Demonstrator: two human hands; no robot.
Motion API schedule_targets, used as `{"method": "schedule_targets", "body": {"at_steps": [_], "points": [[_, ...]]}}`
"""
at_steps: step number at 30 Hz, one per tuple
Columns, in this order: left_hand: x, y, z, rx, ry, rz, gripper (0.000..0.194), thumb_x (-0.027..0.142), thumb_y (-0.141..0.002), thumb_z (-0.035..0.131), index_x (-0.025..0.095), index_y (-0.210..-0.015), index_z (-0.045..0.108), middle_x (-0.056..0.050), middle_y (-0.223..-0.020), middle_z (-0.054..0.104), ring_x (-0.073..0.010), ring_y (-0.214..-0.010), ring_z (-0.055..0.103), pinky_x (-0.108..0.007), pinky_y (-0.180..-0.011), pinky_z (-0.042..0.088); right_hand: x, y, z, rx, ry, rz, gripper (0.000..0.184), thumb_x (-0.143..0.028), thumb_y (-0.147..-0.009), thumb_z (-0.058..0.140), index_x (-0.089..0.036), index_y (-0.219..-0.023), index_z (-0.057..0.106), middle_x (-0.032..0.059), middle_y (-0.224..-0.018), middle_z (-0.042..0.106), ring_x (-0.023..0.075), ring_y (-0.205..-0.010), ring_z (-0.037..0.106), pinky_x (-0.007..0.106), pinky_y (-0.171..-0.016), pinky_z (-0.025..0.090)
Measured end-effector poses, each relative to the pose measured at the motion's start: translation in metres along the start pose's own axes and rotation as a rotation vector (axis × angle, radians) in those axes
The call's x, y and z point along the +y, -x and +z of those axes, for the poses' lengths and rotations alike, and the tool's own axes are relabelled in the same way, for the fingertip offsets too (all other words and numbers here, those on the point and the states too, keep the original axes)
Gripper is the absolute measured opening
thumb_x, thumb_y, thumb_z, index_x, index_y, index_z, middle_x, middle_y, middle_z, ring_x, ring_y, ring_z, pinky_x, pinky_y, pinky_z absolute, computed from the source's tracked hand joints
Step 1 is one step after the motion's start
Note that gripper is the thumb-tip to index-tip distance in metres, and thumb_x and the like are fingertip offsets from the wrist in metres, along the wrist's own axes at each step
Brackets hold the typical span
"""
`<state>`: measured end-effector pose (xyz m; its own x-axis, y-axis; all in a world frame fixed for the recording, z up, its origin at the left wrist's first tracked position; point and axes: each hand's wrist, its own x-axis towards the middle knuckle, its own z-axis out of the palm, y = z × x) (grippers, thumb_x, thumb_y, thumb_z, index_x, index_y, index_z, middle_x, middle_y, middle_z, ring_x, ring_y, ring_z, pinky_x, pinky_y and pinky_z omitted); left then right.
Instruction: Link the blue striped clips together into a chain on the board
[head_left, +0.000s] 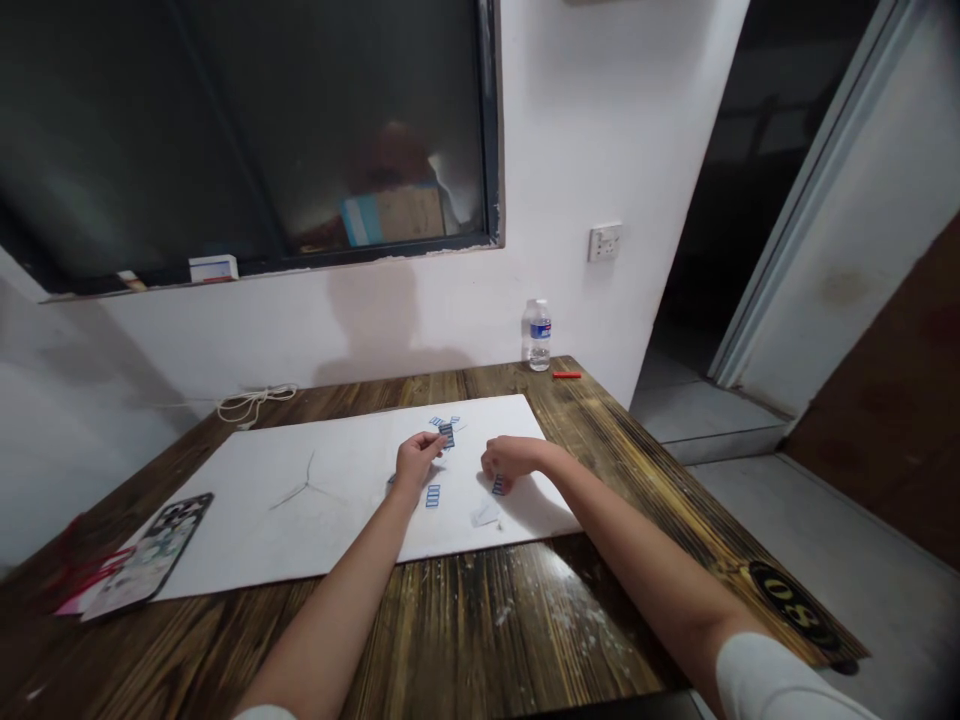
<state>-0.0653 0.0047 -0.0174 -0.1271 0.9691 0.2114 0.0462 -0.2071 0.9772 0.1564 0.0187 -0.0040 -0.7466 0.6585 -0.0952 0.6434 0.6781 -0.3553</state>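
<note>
Several small blue-and-white rectangular pieces lie scattered on a white board point(315, 510) on the wooden table. My left hand point(416, 462) pinches one such piece point(447, 434) between its fingertips, above the board. My right hand point(506, 458) rests with curled fingers just above another blue piece point(498, 485), and I cannot tell if they touch. One more blue piece point(433, 495) lies flat just below and to the right of my left hand. A torn white paper scrap point(485, 514) sits under my right hand.
A phone in a patterned case point(150, 555) lies at the left of the wooden table point(465, 620). A water bottle point(538, 335) and a red stick point(567, 374) stand at the back, near a white cord point(255, 402). The wall runs behind; a doorway lies right.
</note>
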Motion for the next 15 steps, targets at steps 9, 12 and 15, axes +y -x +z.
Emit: {"method": "schedule_targets", "body": {"at_steps": [9,12,15], "points": [[0.000,0.001,-0.001,-0.005,0.005,-0.026,0.037,0.044,-0.051,0.083,0.016,-0.068,0.068,0.001,-0.056,0.060,-0.0106,-0.052,0.052,-0.023,-0.051,0.042,-0.002,0.004,-0.001,-0.057,-0.041,0.036,0.026,-0.020,-0.050,0.083,-0.020,-0.074,0.073,-0.0036,-0.067,0.066,0.0105,-0.054,0.050,0.022,-0.053,0.033],[-0.003,0.000,-0.001,-0.010,0.013,-0.018,0.036,0.044,-0.052,0.083,0.016,-0.069,0.068,0.001,-0.057,0.060,-0.0103,-0.052,0.052,-0.022,-0.051,0.041,-0.006,0.006,-0.004,-0.045,-0.048,0.049,0.025,-0.019,-0.050,0.083,-0.018,-0.073,0.072,-0.0047,-0.062,0.064,0.0106,-0.053,0.048,0.023,-0.053,0.033],[-0.004,-0.001,-0.001,-0.014,0.013,-0.014,0.036,0.044,-0.052,0.083,0.016,-0.068,0.069,0.001,-0.057,0.061,-0.0100,-0.052,0.052,-0.022,-0.052,0.041,-0.012,0.009,-0.008,-0.054,-0.035,0.070,0.027,-0.019,-0.051,0.084,-0.016,-0.075,0.072,-0.0038,-0.063,0.064,0.0105,-0.053,0.048,0.022,-0.052,0.031]]}}
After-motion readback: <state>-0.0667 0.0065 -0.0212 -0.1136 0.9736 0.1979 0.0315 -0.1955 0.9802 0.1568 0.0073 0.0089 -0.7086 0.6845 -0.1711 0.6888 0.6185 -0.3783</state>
